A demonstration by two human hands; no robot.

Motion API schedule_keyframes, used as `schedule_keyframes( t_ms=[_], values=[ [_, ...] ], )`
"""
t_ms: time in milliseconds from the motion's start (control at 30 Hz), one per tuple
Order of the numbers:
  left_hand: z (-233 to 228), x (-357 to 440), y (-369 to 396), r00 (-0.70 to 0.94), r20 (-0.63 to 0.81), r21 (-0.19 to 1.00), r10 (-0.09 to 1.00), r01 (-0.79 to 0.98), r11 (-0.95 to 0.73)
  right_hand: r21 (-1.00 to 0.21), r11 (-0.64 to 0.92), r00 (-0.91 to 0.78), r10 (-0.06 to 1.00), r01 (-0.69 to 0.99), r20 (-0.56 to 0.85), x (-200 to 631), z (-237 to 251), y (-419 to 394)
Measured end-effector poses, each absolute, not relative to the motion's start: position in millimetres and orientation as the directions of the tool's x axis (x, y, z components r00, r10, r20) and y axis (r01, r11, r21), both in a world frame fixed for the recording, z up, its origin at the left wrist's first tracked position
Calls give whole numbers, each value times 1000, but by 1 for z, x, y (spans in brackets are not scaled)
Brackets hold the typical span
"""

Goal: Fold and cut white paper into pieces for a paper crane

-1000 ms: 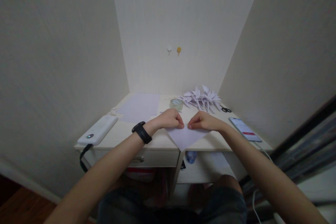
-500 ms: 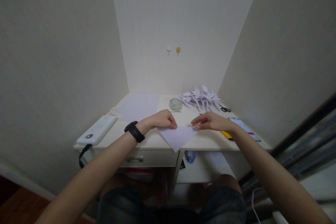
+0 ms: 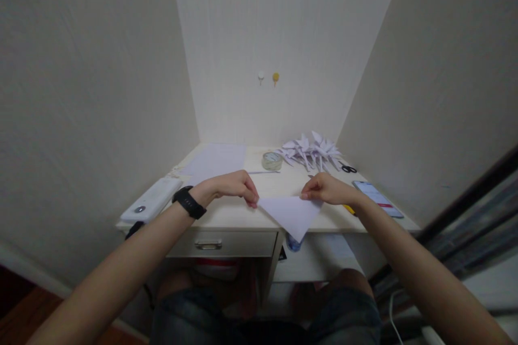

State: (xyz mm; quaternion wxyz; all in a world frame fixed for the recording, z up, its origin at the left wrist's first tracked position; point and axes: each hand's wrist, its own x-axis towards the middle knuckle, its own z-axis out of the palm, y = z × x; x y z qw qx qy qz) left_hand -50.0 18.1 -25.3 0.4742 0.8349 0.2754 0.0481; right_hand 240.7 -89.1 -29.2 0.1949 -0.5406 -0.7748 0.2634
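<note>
Hands point(image 3: 279, 190), smooth white paper triangle point(image 3: 292, 215)

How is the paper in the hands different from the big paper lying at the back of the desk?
The folded paper is a triangle with its point hanging over the desk's front edge; the flat sheet is an unfolded rectangle lying wholly on the desk. The left hand and right hand pinch the folded paper's top corners; nothing touches the flat sheet. Both look pale white.

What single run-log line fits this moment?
left hand: pinches folded paper triangle | right hand: pinches it | desk
</note>
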Motion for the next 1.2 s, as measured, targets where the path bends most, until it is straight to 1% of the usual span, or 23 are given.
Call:
schedule_keyframes(
  t_ms=[100, 167, 200, 233, 300, 367, 433, 533, 700, 767, 800, 867, 933, 1000, 1033, 1100, 1200],
  values=[
    [-25, -66, 26, 783, -146, 835, 605, 426, -349, -689, 208, -230, 971, 694, 63, 252, -36, -92],
    [-28, -68, 24, 726, -118, 871, 677, 403, -281, -753, 173, -83, 984, 635, 156, 254, -47, -89],
    [-32, -65, 21, 710, -103, 899, 697, 366, -240, -780, 162, 15, 976, 604, 215, 253, -55, -86],
    [-38, -61, 17, 699, -87, 931, 709, 311, -192, -805, 152, 122, 956, 574, 267, 251, -63, -82],
    [-53, -46, 6, 704, -73, 977, 706, 194, -92, -856, 153, 260, 914, 493, 313, 243, -80, -73],
    [-68, -28, -3, 699, -55, 993, 713, 114, -36, -877, 182, 305, 890, 445, 340, 231, -93, -67],
    [-82, -13, -10, 644, -23, 999, 765, 33, 2, -886, 192, 309, 889, 422, 339, 220, -101, -64],
    [-93, -1, -12, 553, -2, 997, 833, -66, 46, -911, 174, 298, 908, 374, 296, 210, -103, -67],
    [-97, -8, -3, 349, -17, 989, 937, -131, 67, -963, 111, 222, 961, 247, 167, 221, -110, -84],
    [-98, -13, -1, 296, -39, 984, 954, -157, 89, -979, 90, 199, 972, 183, 126, 231, -116, -90],
    [-98, -15, 0, 289, -49, 981, 956, -166, 101, -981, 97, 209, 969, 170, 131, 235, -118, -92],
    [-101, -16, 0, 287, -65, 977, 956, -175, 120, -964, 147, 251, 947, 220, 202, 238, -122, -93],
    [-104, -15, -1, 302, -71, 977, 951, -173, 128, -903, 227, 256, 908, 365, 332, 232, -123, -93],
    [-107, -12, -3, 327, -59, 979, 943, -165, 118, -797, 305, 179, 874, 522, 452, 218, -123, -90],
    [-108, -11, -3, 336, -47, 981, 941, -161, 107, -751, 336, 129, 865, 569, 485, 210, -123, -88],
    [-111, -9, -6, 328, -20, 986, 945, -153, 73, -688, 391, 26, 859, 612, 512, 194, -124, -84],
    [-114, -10, -9, 270, 16, 991, 963, -131, 20, -647, 404, -43, 866, 647, 498, 179, -129, -80]
  ],
)
